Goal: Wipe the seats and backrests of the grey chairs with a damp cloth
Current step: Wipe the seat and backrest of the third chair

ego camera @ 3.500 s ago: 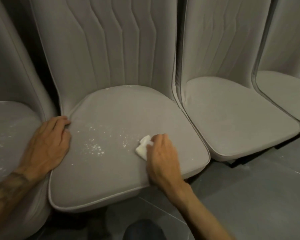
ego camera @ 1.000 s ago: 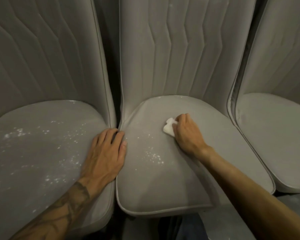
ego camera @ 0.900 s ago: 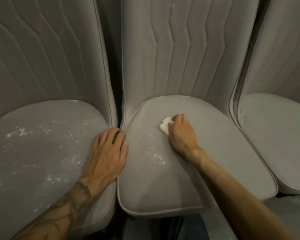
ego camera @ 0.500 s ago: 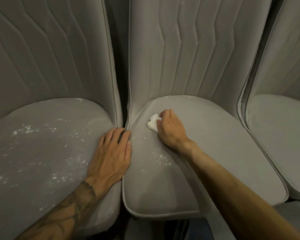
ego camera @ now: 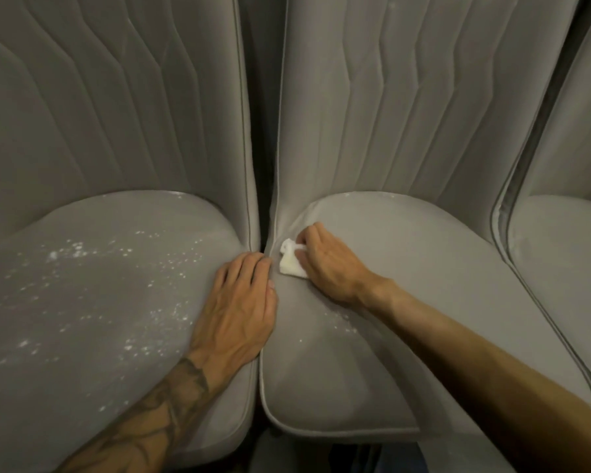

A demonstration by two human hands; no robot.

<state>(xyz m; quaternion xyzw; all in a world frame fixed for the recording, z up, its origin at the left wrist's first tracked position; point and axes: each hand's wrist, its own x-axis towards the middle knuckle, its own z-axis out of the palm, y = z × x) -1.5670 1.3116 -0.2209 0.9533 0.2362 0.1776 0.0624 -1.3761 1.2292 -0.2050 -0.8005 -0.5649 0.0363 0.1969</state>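
White cloth [ego camera: 292, 265] under R hand [ego camera: 330, 268] at seat's [ego camera: 430, 288] back-left edge.

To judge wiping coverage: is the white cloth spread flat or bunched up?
Bunched up: the cloth shows as a small crumpled wad held by the right hand.

Dim, soft light; wide-angle edge distortion
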